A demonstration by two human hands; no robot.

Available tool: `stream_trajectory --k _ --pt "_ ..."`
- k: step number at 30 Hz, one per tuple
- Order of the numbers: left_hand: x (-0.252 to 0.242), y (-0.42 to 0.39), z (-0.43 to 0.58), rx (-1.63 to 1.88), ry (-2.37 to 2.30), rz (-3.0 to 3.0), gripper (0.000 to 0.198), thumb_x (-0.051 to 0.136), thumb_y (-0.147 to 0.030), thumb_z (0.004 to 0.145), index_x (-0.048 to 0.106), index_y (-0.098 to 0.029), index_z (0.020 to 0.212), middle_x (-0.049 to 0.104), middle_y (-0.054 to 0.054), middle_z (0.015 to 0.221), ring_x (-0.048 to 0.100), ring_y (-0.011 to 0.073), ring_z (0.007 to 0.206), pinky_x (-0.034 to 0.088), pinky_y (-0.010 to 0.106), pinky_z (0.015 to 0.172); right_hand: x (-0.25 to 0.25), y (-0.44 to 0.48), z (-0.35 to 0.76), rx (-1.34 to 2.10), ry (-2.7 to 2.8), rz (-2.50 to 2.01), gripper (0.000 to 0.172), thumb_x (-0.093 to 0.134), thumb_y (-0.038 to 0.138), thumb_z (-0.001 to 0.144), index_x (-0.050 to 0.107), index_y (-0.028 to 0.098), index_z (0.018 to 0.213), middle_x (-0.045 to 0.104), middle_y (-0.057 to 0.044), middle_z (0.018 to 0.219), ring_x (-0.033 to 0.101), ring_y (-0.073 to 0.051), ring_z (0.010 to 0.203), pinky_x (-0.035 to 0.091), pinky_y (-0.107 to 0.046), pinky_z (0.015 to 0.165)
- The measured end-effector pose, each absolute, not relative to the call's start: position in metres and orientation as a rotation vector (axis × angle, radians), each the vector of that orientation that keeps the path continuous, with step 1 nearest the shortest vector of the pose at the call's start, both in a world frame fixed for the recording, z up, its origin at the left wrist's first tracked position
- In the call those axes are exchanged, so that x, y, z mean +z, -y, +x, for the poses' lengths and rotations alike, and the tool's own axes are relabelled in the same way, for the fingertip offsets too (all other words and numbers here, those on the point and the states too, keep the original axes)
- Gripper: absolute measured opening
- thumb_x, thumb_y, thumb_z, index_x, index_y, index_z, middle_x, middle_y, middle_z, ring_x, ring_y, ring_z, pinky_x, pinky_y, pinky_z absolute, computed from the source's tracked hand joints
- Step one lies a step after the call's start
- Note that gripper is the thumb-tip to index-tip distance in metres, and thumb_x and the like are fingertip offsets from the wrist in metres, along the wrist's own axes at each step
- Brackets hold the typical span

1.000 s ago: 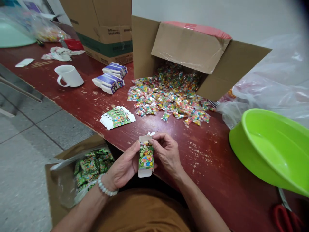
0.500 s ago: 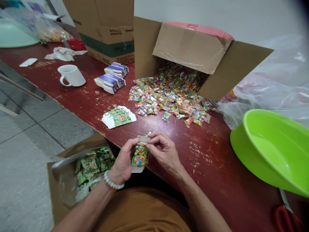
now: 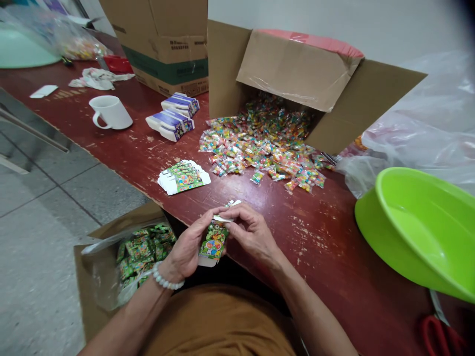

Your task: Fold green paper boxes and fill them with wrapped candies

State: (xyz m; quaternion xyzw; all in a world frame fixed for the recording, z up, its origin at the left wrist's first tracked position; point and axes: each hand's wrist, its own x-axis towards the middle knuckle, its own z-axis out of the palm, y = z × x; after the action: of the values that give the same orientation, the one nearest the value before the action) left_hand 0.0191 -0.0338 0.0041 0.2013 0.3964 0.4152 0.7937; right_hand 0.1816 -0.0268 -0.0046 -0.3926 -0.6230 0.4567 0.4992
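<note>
The work on the small box point(image 3: 214, 241) looked partly done: its top flap was bent over, its pale edge showing between the fingers, while the flap at the lower end stuck out unfolded. Whether anything lay inside could not be told. A fan of flat boxes point(image 3: 184, 178) lay near the table's point(image 3: 315, 232) near edge, apparently not made up. Sweet packets point(image 3: 260, 153) spilled from a tipped carton point(image 3: 289, 69) towards the far edge, and green packets point(image 3: 139, 252) filled a lined carton point(image 3: 86, 301) below the near edge; how many were finished could not be judged.

The small box was held tilted just over the table's near edge, between both hands. The left hand point(image 3: 189, 247) gripped its left side, thumb by the top corner, the other fingers mostly hidden behind. The right hand point(image 3: 256, 233) came in from the right with the wrist low, its fingers curled and its thumb and forefinger pinching the top flap.
</note>
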Motion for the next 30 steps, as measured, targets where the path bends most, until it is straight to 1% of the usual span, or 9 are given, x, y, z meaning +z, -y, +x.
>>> stream_trajectory --k 3,7,11,14,17,21,24,27,30 --pt "0.005 0.035 0.02 0.901 -0.872 0.455 0.031 0.053 -0.031 0.097 0.068 -0.019 0.121 0.072 0.01 0.113 0.067 0.0148 0.061 0.058 0.027 0.051 -0.003 0.031 0.177 0.965 1.603 -0.917 0.015 0.066 0.021 0.088 0.076 0.028 0.098 0.074 -0.004 0.103 0.066 -0.02 0.099 0.051 -0.039 0.092" --pt "0.005 0.034 0.023 0.875 -0.898 0.471 0.04 0.047 -0.041 0.1 0.068 -0.018 0.125 0.074 0.012 0.109 0.067 0.0155 0.059 0.057 0.027 0.051 -0.004 0.031 0.176 1.019 1.562 -0.966 0.012 0.064 0.023 0.09 0.076 0.026 0.093 0.075 -0.005 0.104 0.066 -0.02 0.099 0.051 -0.038 0.091" --pt "0.005 0.033 0.025 0.885 -0.909 0.537 0.049 0.047 -0.05 0.098 0.068 -0.016 0.127 0.076 0.013 0.099 0.066 0.0154 0.059 0.055 0.025 0.053 -0.004 0.024 0.177 1.276 1.416 -1.033 0.007 0.07 0.028 0.084 0.073 0.022 0.083 0.076 -0.005 0.1 0.067 -0.019 0.081 0.054 -0.033 0.072" --pt "0.002 0.033 0.023 0.843 -0.884 0.588 0.059 0.052 -0.059 0.093 0.065 -0.017 0.133 0.076 0.012 0.092 0.064 0.0146 0.056 0.053 0.023 0.049 -0.001 0.02 0.176 1.467 1.297 -1.034 0.015 0.073 0.034 0.08 0.072 0.02 0.075 0.075 -0.004 0.088 0.06 -0.013 0.059 0.05 -0.028 0.055" --pt "-0.002 0.034 0.02 0.83 -0.86 0.608 0.065 0.056 -0.063 0.089 0.062 -0.018 0.136 0.075 0.012 0.087 0.064 0.0149 0.057 0.052 0.021 0.048 -0.001 0.02 0.173 1.526 1.204 -1.023 0.02 0.076 0.038 0.078 0.07 0.019 0.07 0.074 -0.003 0.084 0.055 -0.011 0.053 0.047 -0.026 0.051" --pt "-0.004 0.032 0.018 0.834 -0.866 0.597 0.062 0.062 -0.059 0.087 0.066 -0.017 0.133 0.075 0.01 0.078 0.064 0.0151 0.052 0.05 0.021 0.045 -0.003 0.021 0.17 1.454 1.213 -1.035 0.019 0.074 0.037 0.08 0.07 0.02 0.072 0.076 -0.004 0.088 0.061 -0.014 0.06 0.05 -0.027 0.054" --pt "-0.003 0.03 0.019 0.845 -0.889 0.579 0.055 0.065 -0.054 0.087 0.07 -0.015 0.126 0.073 0.008 0.069 0.063 0.0148 0.048 0.048 0.021 0.043 -0.002 0.022 0.174 1.219 1.45 -1.018 0.012 0.069 0.031 0.086 0.072 0.023 0.078 0.077 -0.003 0.09 0.066 -0.018 0.074 0.055 -0.034 0.07" --pt "0.0 0.028 0.02 0.84 -0.919 0.518 0.048 0.062 -0.051 0.09 0.072 -0.014 0.119 0.072 0.006 0.065 0.063 0.0159 0.047 0.049 0.023 0.044 0.002 0.027 0.177 0.977 1.69 -0.959 0.012 0.063 0.027 0.092 0.072 0.026 0.085 0.076 -0.004 0.098 0.067 -0.02 0.091 0.052 -0.04 0.088" --pt "0.001 0.027 0.023 0.838 -0.914 0.419 0.04 0.059 -0.043 0.093 0.072 -0.012 0.115 0.072 0.006 0.067 0.063 0.0158 0.047 0.052 0.025 0.047 0.002 0.034 0.175 0.85 1.797 -0.981 0.01 0.061 0.025 0.093 0.071 0.027 0.095 0.072 -0.007 0.109 0.065 -0.021 0.101 0.05 -0.039 0.092"
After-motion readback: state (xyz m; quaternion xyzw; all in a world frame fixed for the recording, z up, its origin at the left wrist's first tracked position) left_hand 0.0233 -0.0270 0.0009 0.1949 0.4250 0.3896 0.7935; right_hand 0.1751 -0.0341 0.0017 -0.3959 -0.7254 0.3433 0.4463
